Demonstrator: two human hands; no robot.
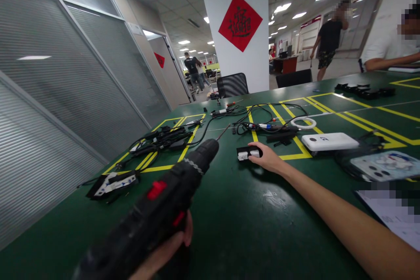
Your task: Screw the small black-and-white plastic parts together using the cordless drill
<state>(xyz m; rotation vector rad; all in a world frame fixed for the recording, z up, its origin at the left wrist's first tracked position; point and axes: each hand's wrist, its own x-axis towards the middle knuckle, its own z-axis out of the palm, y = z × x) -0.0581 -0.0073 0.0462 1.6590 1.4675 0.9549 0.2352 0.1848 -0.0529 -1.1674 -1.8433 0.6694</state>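
Observation:
My left hand [166, 247] is wrapped round the grip of a black cordless drill [170, 192] with red switches, close to the camera. Its thin bit [223, 131] points forward and to the right, over the table and apart from other things. In my right hand [267, 157] is a small black part with white pieces inside [243, 155], held between thumb and fingers at table level. Fingers cover the part's right end. Whether it rests on the table I cannot tell.
Tangled black cables [167, 138] and a black-and-white part [113, 183] lie on the green table [236, 236] at left. More cables [262, 126], a white ring [303, 123], a white device [330, 141] and a phone case [387, 165] lie at right. A person [383, 48] sits across, far right.

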